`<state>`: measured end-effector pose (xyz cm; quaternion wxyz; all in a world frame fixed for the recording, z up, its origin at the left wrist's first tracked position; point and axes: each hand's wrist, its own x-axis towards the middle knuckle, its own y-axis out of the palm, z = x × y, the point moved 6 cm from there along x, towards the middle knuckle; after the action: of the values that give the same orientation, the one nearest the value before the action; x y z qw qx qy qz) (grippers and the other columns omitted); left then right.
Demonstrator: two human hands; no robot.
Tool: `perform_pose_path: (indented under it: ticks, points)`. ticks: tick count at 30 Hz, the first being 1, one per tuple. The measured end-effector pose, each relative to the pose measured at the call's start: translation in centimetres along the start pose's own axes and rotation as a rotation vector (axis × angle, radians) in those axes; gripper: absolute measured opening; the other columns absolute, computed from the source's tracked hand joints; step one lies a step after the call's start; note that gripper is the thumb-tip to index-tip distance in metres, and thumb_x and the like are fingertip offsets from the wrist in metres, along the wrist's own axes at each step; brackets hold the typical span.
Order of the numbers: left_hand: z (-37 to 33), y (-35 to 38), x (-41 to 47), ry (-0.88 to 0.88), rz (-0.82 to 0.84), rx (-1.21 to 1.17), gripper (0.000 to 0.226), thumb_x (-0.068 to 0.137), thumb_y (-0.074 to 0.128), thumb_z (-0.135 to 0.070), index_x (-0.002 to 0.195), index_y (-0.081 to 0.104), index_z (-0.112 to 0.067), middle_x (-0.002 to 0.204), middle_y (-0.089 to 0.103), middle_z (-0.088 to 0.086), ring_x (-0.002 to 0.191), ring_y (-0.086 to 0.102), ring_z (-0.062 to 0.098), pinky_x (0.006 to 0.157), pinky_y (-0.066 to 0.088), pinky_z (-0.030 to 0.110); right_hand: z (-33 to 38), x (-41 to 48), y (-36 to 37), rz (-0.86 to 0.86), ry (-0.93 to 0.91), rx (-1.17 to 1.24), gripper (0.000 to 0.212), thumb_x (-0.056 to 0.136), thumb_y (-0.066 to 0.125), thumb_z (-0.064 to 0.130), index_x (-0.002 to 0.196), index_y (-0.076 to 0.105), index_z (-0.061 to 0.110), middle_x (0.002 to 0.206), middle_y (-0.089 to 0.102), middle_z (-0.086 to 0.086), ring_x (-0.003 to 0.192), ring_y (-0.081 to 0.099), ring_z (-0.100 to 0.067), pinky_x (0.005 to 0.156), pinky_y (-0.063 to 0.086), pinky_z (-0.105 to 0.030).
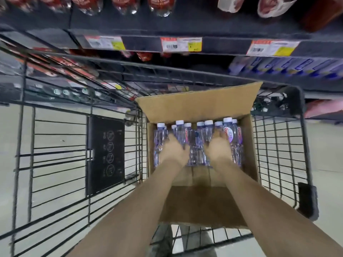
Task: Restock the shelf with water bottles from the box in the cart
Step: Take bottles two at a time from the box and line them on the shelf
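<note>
An open cardboard box [200,106] sits in a black wire cart [278,145]. Several clear water bottles [199,138] with white caps and purple-red labels stand packed at the box's far end. Both my arms reach down into the box. My left hand [173,150] lies among the bottles on the left side, its fingers hidden between them. My right hand [220,148] lies among the bottles on the right, fingertips also hidden. The picture is blurred, so I cannot tell whether either hand grips a bottle. The near half of the box floor is bare cardboard.
A dark shelf [185,30] runs across the top, with price tags [181,44] on its edge and red-labelled bottles [159,4] above. Blue-and-white packs [285,66] fill a lower shelf at right. The cart's folded black child seat panel [105,154] stands left of the box. Pale floor shows beneath.
</note>
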<state>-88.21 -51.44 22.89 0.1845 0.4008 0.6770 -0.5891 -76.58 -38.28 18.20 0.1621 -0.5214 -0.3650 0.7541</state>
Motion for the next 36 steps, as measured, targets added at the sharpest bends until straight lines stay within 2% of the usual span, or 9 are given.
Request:
perform_pose_path:
  ticks: [2, 8, 15, 20, 23, 26, 29, 33, 36]
  points:
    - [-0.5, 1.1, 1.7, 0.0, -0.033, 0.011, 0.066, 0.101, 0.055, -0.044, 0.147, 0.031, -0.003, 0.137, 0.055, 0.019, 0.122, 0.059, 0.038, 0.089, 0.05, 0.046, 0.1, 0.9, 1.0, -0.053, 0.007, -0.081, 0.068, 0.101, 0.056, 0.037, 0.151, 0.038, -0.004, 0.153, 0.042, -0.02, 0.142, 0.036, -0.035, 0.112, 0.036, -0.039]
    - [-0.5, 3.2, 5.4, 0.002, -0.096, 0.056, 0.087, 0.097, 0.065, -0.048, 0.156, 0.02, -0.002, 0.154, 0.037, 0.018, 0.135, 0.05, 0.038, 0.098, 0.048, 0.048, 0.8, 2.0, 1.3, -0.211, 0.12, -0.132, 0.072, 0.098, 0.063, 0.039, 0.147, 0.034, -0.005, 0.144, 0.046, -0.023, 0.135, 0.042, -0.037, 0.1, 0.045, -0.041]
    - [-0.3, 3.4, 5.6, -0.101, -0.114, -0.043, 0.078, 0.09, 0.075, -0.049, 0.141, 0.039, -0.001, 0.143, 0.048, 0.018, 0.131, 0.054, 0.035, 0.097, 0.05, 0.046, 1.8, 1.9, 1.4, -0.233, 0.217, -0.038, 0.052, 0.1, 0.053, 0.006, 0.146, 0.031, -0.003, 0.141, 0.047, -0.024, 0.13, 0.047, -0.038, 0.089, 0.052, -0.043]
    - [0.7, 3.0, 4.8, -0.08, -0.15, -0.224, 0.068, 0.085, 0.078, -0.049, 0.128, 0.052, -0.003, 0.128, 0.057, 0.018, 0.115, 0.062, 0.035, 0.092, 0.053, 0.042, 1.2, 1.9, 0.9, -0.137, 0.205, 0.15, 0.068, 0.089, 0.076, 0.034, 0.137, 0.046, -0.003, 0.136, 0.055, -0.022, 0.13, 0.047, -0.036, 0.109, 0.038, -0.04]
    - [1.5, 2.0, 3.6, 0.01, -0.167, -0.361, 0.062, 0.078, 0.083, -0.047, 0.119, 0.057, -0.009, 0.114, 0.062, 0.012, 0.104, 0.064, 0.031, 0.091, 0.055, 0.046, 0.8, 1.1, 0.1, -0.107, 0.197, 0.369, 0.06, 0.078, 0.084, 0.041, 0.114, 0.062, -0.001, 0.112, 0.068, -0.019, 0.112, 0.062, -0.034, 0.086, 0.05, -0.036]
    - [1.8, -0.2, 1.3, 0.124, -0.184, -0.538, 0.049, 0.076, 0.086, -0.038, 0.114, 0.06, -0.02, 0.104, 0.07, -0.004, 0.096, 0.067, 0.016, 0.088, 0.053, 0.033, 1.4, -1.4, -2.1, -0.184, 0.103, 0.54, 0.06, 0.075, 0.088, 0.035, 0.118, 0.06, 0.002, 0.111, 0.066, -0.017, 0.105, 0.063, -0.034, 0.077, 0.046, -0.033]
    - [1.2, -4.1, -1.4, 0.21, -0.253, -0.586, 0.04, 0.077, 0.088, -0.035, 0.101, 0.056, -0.034, 0.085, 0.064, -0.02, 0.078, 0.061, -0.005, 0.069, 0.043, 0.014, 3.0, -4.5, -5.7, -0.259, 0.019, 0.629, 0.053, 0.08, 0.086, 0.031, 0.117, 0.057, 0.005, 0.105, 0.068, -0.012, 0.1, 0.063, -0.033, 0.075, 0.045, -0.035]
    - [-0.1, -10.5, -5.2, 0.339, -0.357, -0.603, 0.048, 0.074, 0.088, -0.043, 0.107, 0.06, -0.024, 0.079, 0.062, -0.014, 0.072, 0.06, 0.003, 0.069, 0.049, 0.027, 6.7, -8.9, -11.9, -0.328, -0.135, 0.627, 0.046, 0.076, 0.088, 0.032, 0.106, 0.06, 0.011, 0.096, 0.066, -0.002, 0.088, 0.061, -0.024, 0.068, 0.038, -0.031]
    - [-0.8, -16.0, -9.1, 0.447, -0.456, -0.565, 0.054, 0.074, 0.084, -0.049, 0.115, 0.061, -0.022, 0.094, 0.069, -0.009, 0.088, 0.066, 0.014, 0.082, 0.054, 0.036, 9.9, -13.3, -16.6, -0.378, -0.239, 0.685, 0.042, 0.076, 0.088, 0.022, 0.109, 0.063, 0.013, 0.095, 0.064, 0.006, 0.087, 0.058, -0.015, 0.069, 0.034, -0.025]
